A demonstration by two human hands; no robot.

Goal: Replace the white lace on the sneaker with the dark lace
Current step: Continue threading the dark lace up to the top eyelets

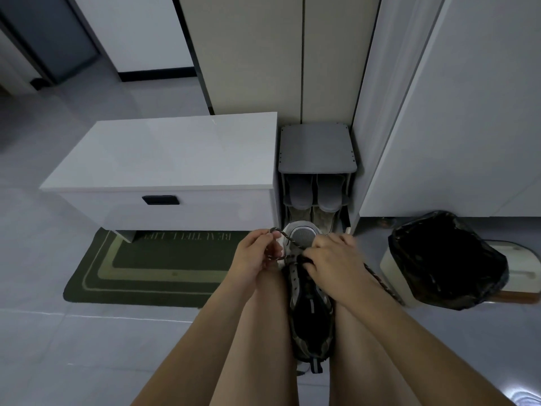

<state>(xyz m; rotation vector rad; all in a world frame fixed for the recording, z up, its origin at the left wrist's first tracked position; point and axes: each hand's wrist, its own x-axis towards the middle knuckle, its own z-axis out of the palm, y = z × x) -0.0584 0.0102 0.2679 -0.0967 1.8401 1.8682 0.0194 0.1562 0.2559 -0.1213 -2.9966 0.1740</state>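
- Firstly, one green doormat [152,269] lies on the floor at the left, its far edge tucked under one white cabinet [164,159].
- That cabinet has one dark handle [160,199] on its front.
- One left hand [254,257] is next, raised just left of the shoe's toe. Its grip is narrow: thumb and bent fingertips pinch the dark lace [288,239], and a small loop of it shows above the fingers.
- One dark lace is in view, speckled. From that pinch it runs across the toe end to the eyelets, and a further stretch trails out below the right wrist towards the bin.
- One sneaker [311,315], grey and black with a pale toe cap, is wedged between the person's two bare legs. Its toe points away towards the rack and its heel is nearest the camera.
- One right hand [333,268] rests on the sneaker's laced front, back upward and fingers bent down onto it. Whether its grip closes on the lace or only on the shoe I cannot tell.
- One grey shoe rack [316,150] stands beyond the toe, with two grey slippers [299,194] side by side under its top shelf.
- One bin [448,259] lined with a black bag stands at the right.
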